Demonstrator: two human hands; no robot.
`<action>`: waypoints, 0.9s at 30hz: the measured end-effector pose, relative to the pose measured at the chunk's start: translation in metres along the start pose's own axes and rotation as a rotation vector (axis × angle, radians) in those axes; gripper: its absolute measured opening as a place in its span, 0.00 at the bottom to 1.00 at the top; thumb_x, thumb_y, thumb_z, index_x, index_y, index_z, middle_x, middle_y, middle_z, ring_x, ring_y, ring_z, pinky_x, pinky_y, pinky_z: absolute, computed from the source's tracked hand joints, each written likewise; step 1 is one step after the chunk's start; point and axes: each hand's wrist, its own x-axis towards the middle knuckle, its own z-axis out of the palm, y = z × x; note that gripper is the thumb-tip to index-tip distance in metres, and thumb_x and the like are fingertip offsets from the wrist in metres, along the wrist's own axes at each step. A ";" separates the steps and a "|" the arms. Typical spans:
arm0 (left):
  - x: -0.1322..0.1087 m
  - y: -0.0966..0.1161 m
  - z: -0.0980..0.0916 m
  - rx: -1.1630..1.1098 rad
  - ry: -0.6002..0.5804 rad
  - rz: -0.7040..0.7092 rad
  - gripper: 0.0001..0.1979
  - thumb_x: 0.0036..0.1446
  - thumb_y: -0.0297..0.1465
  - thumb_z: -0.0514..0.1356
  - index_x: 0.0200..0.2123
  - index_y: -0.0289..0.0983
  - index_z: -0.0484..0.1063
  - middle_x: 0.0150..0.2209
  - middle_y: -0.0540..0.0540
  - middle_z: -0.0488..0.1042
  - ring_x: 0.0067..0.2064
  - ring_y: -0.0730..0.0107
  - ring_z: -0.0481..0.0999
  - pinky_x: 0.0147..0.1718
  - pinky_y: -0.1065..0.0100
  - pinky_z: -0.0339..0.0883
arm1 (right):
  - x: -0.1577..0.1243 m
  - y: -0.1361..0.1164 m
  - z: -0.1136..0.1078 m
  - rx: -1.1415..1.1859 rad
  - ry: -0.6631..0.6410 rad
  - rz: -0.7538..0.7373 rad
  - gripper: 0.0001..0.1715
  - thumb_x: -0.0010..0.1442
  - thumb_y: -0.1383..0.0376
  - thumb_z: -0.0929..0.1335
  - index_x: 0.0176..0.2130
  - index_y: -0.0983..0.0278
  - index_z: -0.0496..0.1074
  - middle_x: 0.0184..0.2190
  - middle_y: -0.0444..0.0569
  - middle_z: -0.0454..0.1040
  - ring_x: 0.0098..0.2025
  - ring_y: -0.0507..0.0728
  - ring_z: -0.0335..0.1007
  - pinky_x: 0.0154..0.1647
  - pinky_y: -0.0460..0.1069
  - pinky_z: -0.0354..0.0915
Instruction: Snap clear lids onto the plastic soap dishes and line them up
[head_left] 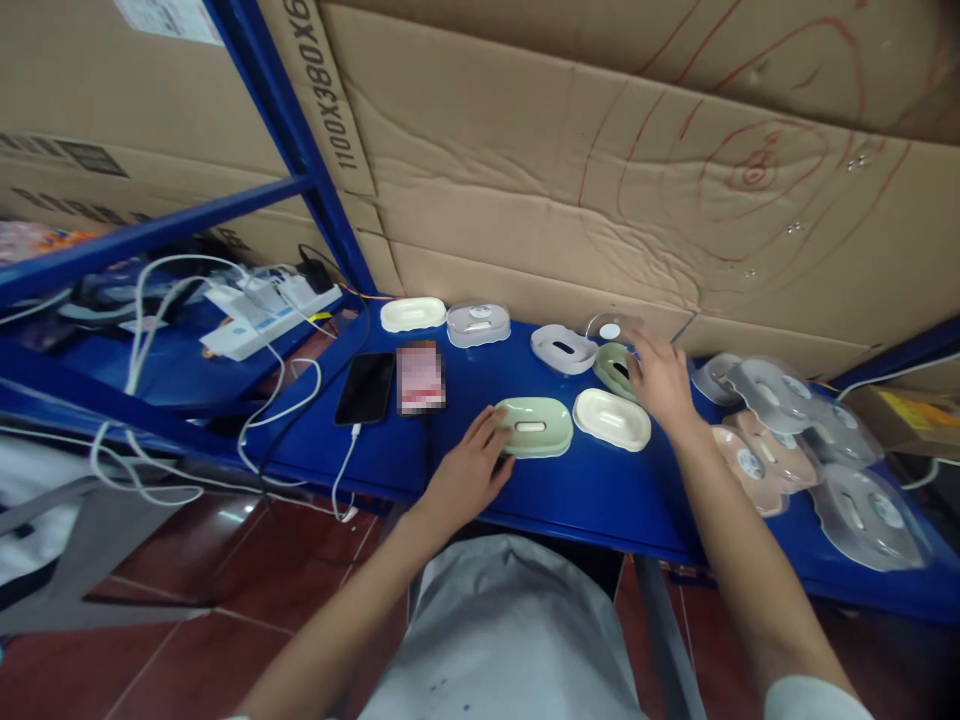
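Blue bench point(600, 500), below a cardboard wall point(600, 180).

- Left hand point(471, 472): grip slack, fingers laid against the near-left edge of the green dish point(536, 428), not closed round it.
- Green dish: flat on the bench, mid-front, with an oval slot on top.
- Right hand point(661, 382): palm down, fingers draped over a green piece point(613, 366) further back; whether the grip has closed on it cannot be told.
- White dish point(611, 418): just right of the green dish, near the right wrist.
- White slotted dish point(562, 348) and clear lid point(611, 328): back row, beside the green piece.
- Cream dish point(412, 314) and clear-topped dish point(478, 323): back left, side by side.
- Phone point(365, 388): face up at the left, with a white cable plugged in; a blurred card point(420, 377) lies beside it.
- Power strip point(262, 310): on the far-left shelf, among white cables.
- Clear shells point(787, 400) and pink dishes point(750, 465): overlapping heap at the right.
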 end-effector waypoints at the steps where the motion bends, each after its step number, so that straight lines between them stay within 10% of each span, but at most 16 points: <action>1: -0.001 0.004 0.004 -0.004 0.007 -0.008 0.18 0.71 0.29 0.59 0.61 0.38 0.71 0.72 0.36 0.65 0.76 0.46 0.61 0.66 0.45 0.72 | 0.018 0.007 0.006 -0.038 0.005 0.032 0.29 0.71 0.66 0.61 0.68 0.64 0.67 0.70 0.61 0.67 0.69 0.69 0.64 0.66 0.66 0.59; 10: -0.011 0.009 0.007 -0.083 0.012 0.004 0.18 0.72 0.30 0.59 0.63 0.40 0.68 0.73 0.39 0.64 0.76 0.48 0.60 0.65 0.46 0.74 | 0.067 0.025 0.035 -0.101 0.010 0.093 0.16 0.68 0.67 0.62 0.49 0.71 0.75 0.51 0.70 0.75 0.56 0.74 0.67 0.58 0.71 0.58; 21: -0.015 0.003 0.009 -0.338 0.040 -0.175 0.30 0.63 0.36 0.71 0.64 0.45 0.64 0.70 0.40 0.66 0.70 0.53 0.71 0.67 0.51 0.70 | -0.068 -0.074 -0.011 0.259 -0.113 -0.422 0.19 0.75 0.62 0.65 0.62 0.58 0.71 0.54 0.54 0.80 0.56 0.63 0.76 0.59 0.60 0.70; 27: -0.016 0.001 0.011 -0.409 0.022 -0.229 0.46 0.64 0.37 0.71 0.76 0.50 0.48 0.73 0.38 0.63 0.71 0.51 0.69 0.68 0.50 0.68 | -0.081 -0.084 -0.003 0.495 -0.212 -0.446 0.33 0.71 0.53 0.71 0.70 0.54 0.66 0.64 0.55 0.75 0.64 0.65 0.73 0.63 0.63 0.71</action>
